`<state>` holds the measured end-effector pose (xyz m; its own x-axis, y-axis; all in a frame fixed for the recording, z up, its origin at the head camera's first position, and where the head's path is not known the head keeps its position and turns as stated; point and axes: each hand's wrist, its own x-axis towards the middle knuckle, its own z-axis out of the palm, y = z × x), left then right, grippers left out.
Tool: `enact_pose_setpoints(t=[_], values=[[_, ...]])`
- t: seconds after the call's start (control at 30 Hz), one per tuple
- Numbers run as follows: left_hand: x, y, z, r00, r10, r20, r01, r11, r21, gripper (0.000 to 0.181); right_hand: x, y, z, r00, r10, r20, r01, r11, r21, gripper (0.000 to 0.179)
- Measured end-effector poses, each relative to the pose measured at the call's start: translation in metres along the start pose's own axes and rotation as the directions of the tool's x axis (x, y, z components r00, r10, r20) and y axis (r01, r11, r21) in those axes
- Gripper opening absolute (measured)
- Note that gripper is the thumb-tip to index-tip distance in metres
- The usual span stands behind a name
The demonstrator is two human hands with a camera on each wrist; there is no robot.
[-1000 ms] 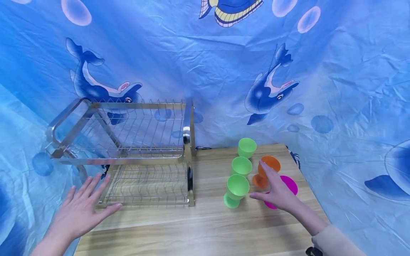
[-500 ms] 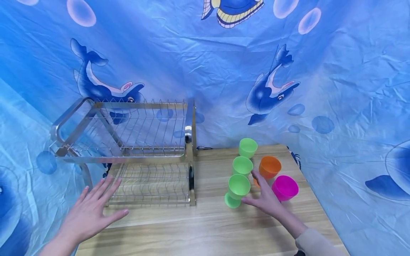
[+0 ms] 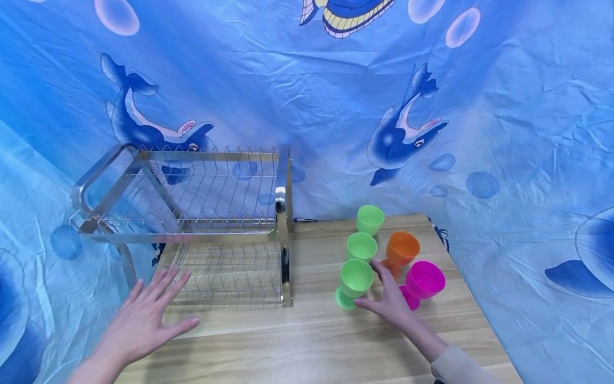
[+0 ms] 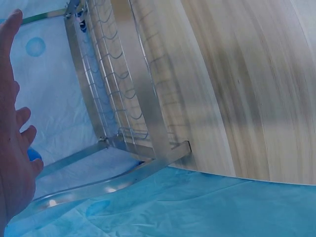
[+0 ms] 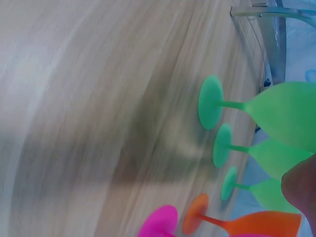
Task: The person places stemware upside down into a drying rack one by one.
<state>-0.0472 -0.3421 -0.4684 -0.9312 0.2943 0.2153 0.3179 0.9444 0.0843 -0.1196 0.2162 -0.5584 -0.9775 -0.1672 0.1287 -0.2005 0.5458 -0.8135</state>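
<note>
Three green plastic goblets stand in a row on the wooden table: the front goblet (image 3: 356,278), the middle goblet (image 3: 361,247) and the back goblet (image 3: 370,219). At the front goblet's right side is my right hand (image 3: 390,305), thumb and forefinger spread apart. Whether the fingertips touch the goblet is unclear. An orange goblet (image 3: 403,247) and a magenta goblet (image 3: 425,279) stand right of them. My left hand (image 3: 144,321), fingers spread, hovers before a two-tier metal dish rack (image 3: 192,238). The right wrist view shows the nearest green goblet (image 5: 286,113) upright on its stem.
Blue cloth (image 3: 331,117) printed with dolphins hangs behind and around the table (image 3: 288,346). The rack's frame (image 4: 143,94) stands close to the left hand. The goblets stand close together near the table's right side.
My right hand has moved left and forward-down from over the orange and magenta goblets to beside the front green one. My left hand has drifted slightly right.
</note>
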Motion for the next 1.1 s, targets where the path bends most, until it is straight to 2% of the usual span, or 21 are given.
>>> enact_pose_setpoints(t=[0.33, 0.6, 0.87, 1.1], values=[[0.003, 0.01, 0.009, 0.999, 0.045, -0.022, -0.046, 0.999, -0.024, 0.108, -0.001, 0.0, 0.016, 0.997, 0.058, -0.041, -0.052, 0.989, 0.138, 0.109], [0.004, 0.018, 0.015, 0.997, 0.072, -0.021, -0.072, 0.997, -0.032, 0.107, -0.001, -0.004, 0.022, 0.993, 0.098, -0.072, -0.086, 0.986, 0.144, 0.103], [0.008, 0.025, 0.015, 0.996, 0.083, -0.028, -0.084, 0.996, -0.041, 0.105, -0.003, -0.009, 0.02, 0.991, 0.107, -0.083, -0.092, 0.981, 0.173, 0.095], [0.009, 0.03, 0.015, 0.996, 0.087, -0.012, -0.087, 0.994, -0.062, 0.104, -0.004, -0.034, 0.006, 0.993, 0.084, -0.086, -0.057, 0.959, 0.278, 0.087]])
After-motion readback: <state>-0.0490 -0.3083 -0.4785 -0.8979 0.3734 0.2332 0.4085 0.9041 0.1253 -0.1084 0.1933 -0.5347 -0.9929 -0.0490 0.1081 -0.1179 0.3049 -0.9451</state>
